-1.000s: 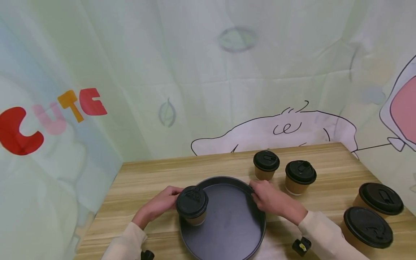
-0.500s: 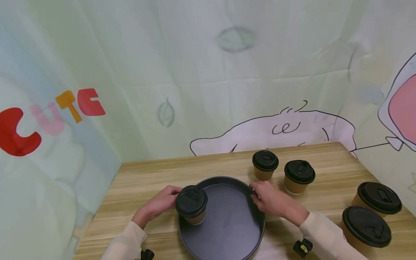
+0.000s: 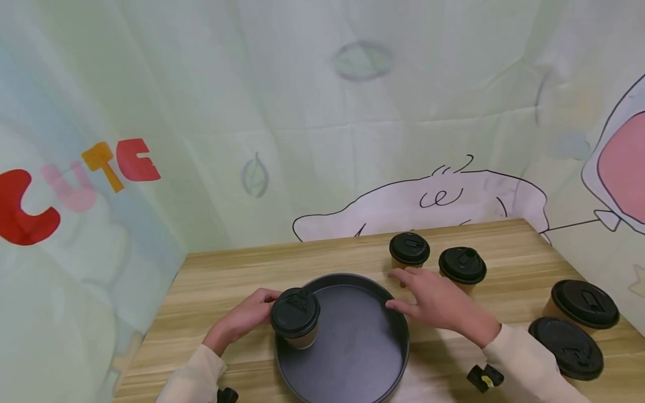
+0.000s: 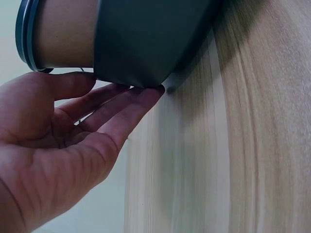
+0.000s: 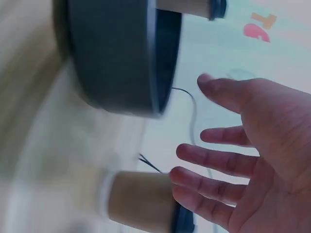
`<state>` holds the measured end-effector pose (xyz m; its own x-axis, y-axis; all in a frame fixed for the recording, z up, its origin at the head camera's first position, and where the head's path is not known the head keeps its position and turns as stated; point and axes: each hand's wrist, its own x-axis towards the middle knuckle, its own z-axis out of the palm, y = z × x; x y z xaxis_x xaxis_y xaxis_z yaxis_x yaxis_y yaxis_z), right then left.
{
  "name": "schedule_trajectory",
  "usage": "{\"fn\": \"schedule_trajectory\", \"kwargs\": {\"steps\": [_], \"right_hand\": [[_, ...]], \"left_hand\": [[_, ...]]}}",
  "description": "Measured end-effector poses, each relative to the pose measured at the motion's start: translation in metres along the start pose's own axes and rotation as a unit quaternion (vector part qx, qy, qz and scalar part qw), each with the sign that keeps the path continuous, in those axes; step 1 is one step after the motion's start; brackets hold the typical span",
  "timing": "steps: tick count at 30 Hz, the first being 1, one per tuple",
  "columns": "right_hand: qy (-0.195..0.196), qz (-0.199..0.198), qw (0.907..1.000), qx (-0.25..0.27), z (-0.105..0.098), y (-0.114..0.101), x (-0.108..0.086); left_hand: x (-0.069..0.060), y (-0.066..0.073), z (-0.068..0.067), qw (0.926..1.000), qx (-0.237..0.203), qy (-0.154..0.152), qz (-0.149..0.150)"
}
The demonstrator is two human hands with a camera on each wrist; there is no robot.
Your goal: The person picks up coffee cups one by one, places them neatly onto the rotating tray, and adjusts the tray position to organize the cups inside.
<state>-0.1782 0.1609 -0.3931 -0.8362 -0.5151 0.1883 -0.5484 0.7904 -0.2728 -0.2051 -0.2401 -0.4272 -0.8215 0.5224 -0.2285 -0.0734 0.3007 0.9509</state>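
A round dark pan point(image 3: 355, 347) lies on the wooden table, and a lidded paper cup point(image 3: 295, 312) stands inside its left edge. My left hand point(image 3: 244, 319) grips the pan's left side; in the left wrist view the thumb of this hand point(image 4: 68, 131) is at the rim and its fingertips at the lower edge of the pan wall point(image 4: 141, 43). Off the pan's right rim is my right hand point(image 3: 440, 299), fingers spread and holding nothing. The right wrist view shows this hand point(image 5: 262, 160) apart from the pan point(image 5: 112, 58), its fingertips near or overlapping another cup point(image 5: 141, 199).
Two black-lidded cups stand behind my right hand, one at the back point(image 3: 409, 249) and one to its right point(image 3: 462, 266). Two more, a farther point(image 3: 582, 304) and a nearer point(image 3: 566, 347), are at the table's right. A printed curtain point(image 3: 227, 140) hangs behind the table.
My right hand has let go of the pan's right rim, spread its fingers and moved slightly right. My left hand, the pan and its cup keep their places; the view has shifted slightly.
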Motion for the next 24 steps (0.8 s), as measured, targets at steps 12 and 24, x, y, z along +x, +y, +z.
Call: {"fn": "schedule_trajectory", "kwargs": {"steps": [12, 24], "right_hand": [[0.099, -0.002, 0.9926, -0.071, -0.053, 0.011, -0.012], [-0.021, 0.115, 0.9902, -0.077, -0.080, 0.046, -0.030]], "left_hand": [[0.002, -0.003, 0.000, 1.0000, -0.007, 0.000, 0.000], [-0.007, -0.006, 0.005, 0.9998, -0.013, -0.003, 0.014]]}}
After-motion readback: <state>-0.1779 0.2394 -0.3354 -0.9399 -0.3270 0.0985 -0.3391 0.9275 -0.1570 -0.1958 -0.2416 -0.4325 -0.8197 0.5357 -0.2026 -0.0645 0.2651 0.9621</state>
